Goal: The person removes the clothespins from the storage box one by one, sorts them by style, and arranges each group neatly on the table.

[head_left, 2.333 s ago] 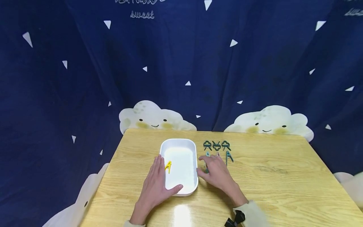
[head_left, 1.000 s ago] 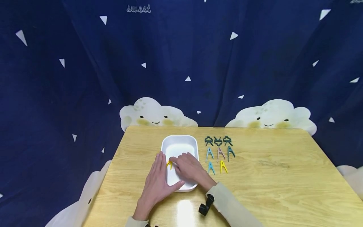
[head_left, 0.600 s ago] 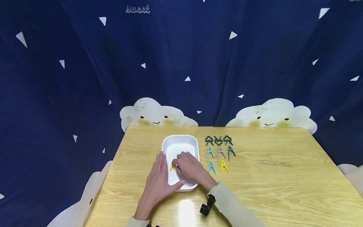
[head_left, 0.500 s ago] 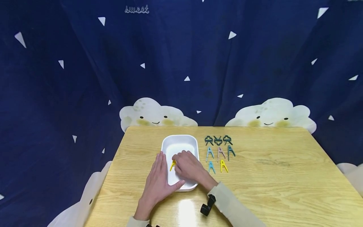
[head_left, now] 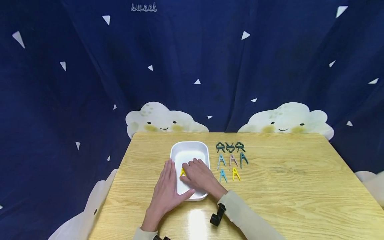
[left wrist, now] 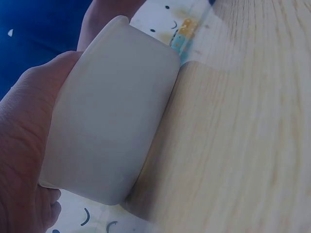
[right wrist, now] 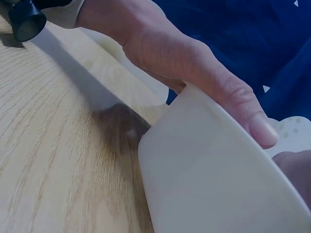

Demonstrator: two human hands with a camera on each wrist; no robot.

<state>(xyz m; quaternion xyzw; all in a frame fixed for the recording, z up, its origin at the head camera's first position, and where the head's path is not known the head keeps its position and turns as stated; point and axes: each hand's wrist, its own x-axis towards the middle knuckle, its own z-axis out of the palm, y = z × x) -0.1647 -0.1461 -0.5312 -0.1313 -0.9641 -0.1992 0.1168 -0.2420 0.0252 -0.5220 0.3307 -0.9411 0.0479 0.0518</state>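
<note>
A white tray (head_left: 189, 144) stands on the table. Along its left side lies my left hand (head_left: 165, 190), fingers straight against the outer wall and thumb over the near rim. In the left wrist view, that hand (left wrist: 24, 116) is beside the tray's outer wall (left wrist: 112, 107). My right hand (head_left: 198, 175) is inside the tray with curled fingers, holding a yellow clothespin (head_left: 183, 172) between index finger and thumb. Part of the clothespin is hidden under the fingers. The right wrist view shows the left thumb (right wrist: 262, 128) on the rim; the clothespin is out of sight there.
Right of the tray, dark green clips (head_left: 230, 147) form a back row. Below are light blue (head_left: 221, 160), pink (head_left: 233, 160) and dark green (head_left: 243, 160) clothespins, then blue (head_left: 223, 175) and yellow (head_left: 236, 174) ones. A dark blue curtain (head_left: 180, 50) hangs behind the table.
My right hand has moved from the clips on the table into the tray. It shifted the yellow clothespin rightward from the left wall and turned it. The left hand stays put.
</note>
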